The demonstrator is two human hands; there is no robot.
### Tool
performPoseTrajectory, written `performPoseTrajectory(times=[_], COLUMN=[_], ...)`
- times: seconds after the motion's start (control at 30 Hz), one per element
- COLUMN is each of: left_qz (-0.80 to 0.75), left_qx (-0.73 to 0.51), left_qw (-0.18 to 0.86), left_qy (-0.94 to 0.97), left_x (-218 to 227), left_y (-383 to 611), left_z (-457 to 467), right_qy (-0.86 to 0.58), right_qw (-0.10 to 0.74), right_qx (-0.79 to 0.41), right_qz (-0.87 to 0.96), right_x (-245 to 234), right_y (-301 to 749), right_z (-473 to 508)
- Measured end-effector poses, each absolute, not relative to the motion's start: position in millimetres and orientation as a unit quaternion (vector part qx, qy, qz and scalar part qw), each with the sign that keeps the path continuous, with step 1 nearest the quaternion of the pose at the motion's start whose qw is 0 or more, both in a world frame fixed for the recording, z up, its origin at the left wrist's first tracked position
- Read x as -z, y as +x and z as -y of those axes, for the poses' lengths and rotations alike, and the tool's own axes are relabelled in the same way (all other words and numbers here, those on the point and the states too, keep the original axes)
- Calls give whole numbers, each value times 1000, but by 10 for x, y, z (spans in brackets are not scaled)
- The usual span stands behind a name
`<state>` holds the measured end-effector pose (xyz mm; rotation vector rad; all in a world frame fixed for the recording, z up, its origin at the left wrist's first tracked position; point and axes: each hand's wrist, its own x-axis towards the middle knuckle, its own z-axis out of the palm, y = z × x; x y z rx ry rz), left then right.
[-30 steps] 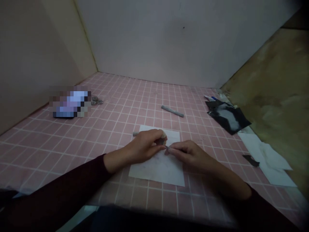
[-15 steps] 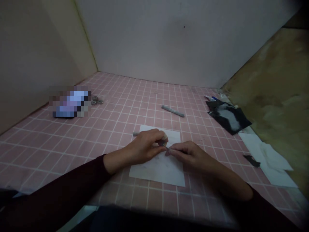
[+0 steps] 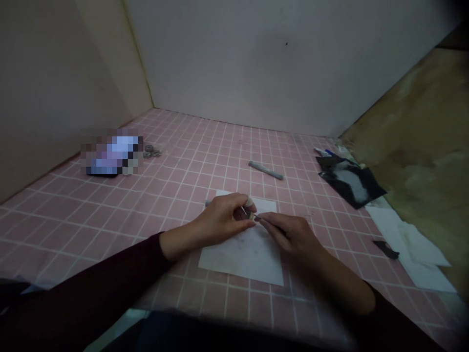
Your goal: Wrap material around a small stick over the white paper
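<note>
Left hand (image 3: 220,222) pinches piece (image 3: 250,214); right hand (image 3: 289,232), tool (image 3: 258,217)

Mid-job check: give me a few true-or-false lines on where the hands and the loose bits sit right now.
1. The left hand and the right hand meet over the white sheet. True.
2. The grey stick is in the right hand. False: it lies on the tiles beyond the sheet; that hand pinches a thin tool.
3. The left hand pinches a small piece. True.
4. The black pouch lies left of the hands. False: it lies to their right.
</note>
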<state>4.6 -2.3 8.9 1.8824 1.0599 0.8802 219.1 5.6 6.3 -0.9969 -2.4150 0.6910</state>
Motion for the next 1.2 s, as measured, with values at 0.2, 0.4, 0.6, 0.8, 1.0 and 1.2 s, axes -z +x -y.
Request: performPoseTrajectory(times=[0.2, 0.4, 0.6, 0.8, 1.0, 1.2], left_qz=[-407, -405, -437, -420, -352, -406], left_qx=[-351, -361, -370, -369, -337, -321], left_qw=[344, 350, 361, 307, 255, 359], left_qy=[770, 764, 736, 770, 835, 777], left_x=[-108, -128, -125, -140, -149, -54], left_y=[26, 37, 48, 38, 15, 48], left_z=[40, 48, 46, 57, 85, 40], right_qy=[-369, -368, -372, -374, -325, -387], right_qw=[208, 205, 206, 213, 115, 162], right_qx=[-229, -198, -147, -189, -479, -191], right_qz=[877, 885, 893, 883, 807, 887], right_x=[-24, -13, 33, -5, -246, -46], right_y=[2199, 2193, 2221, 2196, 2165, 2188], right_z=[-87, -76, -58, -12, -88, -14])
